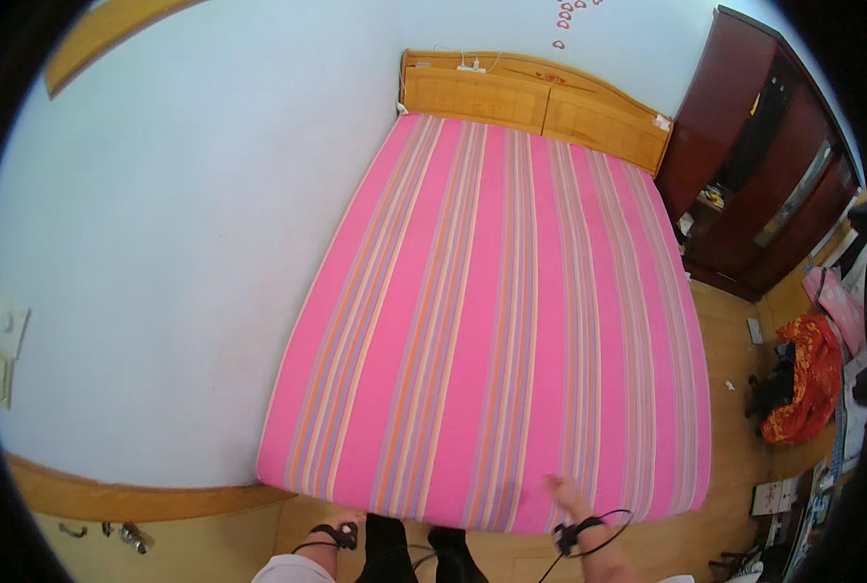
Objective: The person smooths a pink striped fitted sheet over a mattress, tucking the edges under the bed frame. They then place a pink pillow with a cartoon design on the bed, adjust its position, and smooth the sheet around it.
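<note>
A bed with a pink fitted sheet [472, 321], striped lengthwise in orange, purple and cream, fills the middle. The sheet lies flat and smooth. My right hand [565, 492] is over the sheet near the bed's front edge, fingers loosely apart and nothing in them; whether it touches the cloth I cannot tell. At the front left edge, my left hand [351, 517] is low beside my leg, its fingers mostly hidden. Each wrist wears a black strap, and a cable trails from the right one [572, 534].
A wooden headboard [482, 92] holds a white power strip [470, 68]. A dark red wardrobe [720, 155] stands at the back right. An orange-red cloth [808, 379] hangs over a chair at right. A door with a metal handle [134, 537] is at lower left.
</note>
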{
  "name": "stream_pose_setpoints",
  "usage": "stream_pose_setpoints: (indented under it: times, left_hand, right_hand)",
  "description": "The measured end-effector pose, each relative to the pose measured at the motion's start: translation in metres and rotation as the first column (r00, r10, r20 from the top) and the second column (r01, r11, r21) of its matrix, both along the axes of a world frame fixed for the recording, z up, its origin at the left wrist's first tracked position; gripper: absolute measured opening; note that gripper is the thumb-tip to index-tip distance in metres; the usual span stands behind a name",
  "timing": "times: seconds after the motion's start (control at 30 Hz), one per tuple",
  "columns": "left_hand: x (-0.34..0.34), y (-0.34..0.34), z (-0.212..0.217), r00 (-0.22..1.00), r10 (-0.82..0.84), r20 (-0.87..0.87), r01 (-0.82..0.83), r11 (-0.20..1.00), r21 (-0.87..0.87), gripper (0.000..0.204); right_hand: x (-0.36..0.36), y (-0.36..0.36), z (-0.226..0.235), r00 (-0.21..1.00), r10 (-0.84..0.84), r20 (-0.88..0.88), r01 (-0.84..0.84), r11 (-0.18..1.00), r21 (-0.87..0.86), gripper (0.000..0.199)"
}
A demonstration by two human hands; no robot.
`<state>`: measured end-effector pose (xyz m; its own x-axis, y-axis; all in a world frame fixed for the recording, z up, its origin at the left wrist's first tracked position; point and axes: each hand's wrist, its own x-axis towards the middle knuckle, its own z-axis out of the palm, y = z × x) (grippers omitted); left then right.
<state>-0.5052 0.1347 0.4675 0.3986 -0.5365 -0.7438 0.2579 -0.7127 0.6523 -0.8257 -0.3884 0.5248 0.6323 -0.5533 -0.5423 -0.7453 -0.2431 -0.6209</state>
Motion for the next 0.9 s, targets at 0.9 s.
stream_pose_setpoints:
  times: [0.9]
  left_hand:
    - [0.058,0.021,0.007,0.957,-0.250,0.147,0.212,0.949,0.235,0.021]
  right_hand:
    - [-0.280,0.324,0.145,0.399,-0.907,-0.139,0.846,0.305,0.438,0.026]
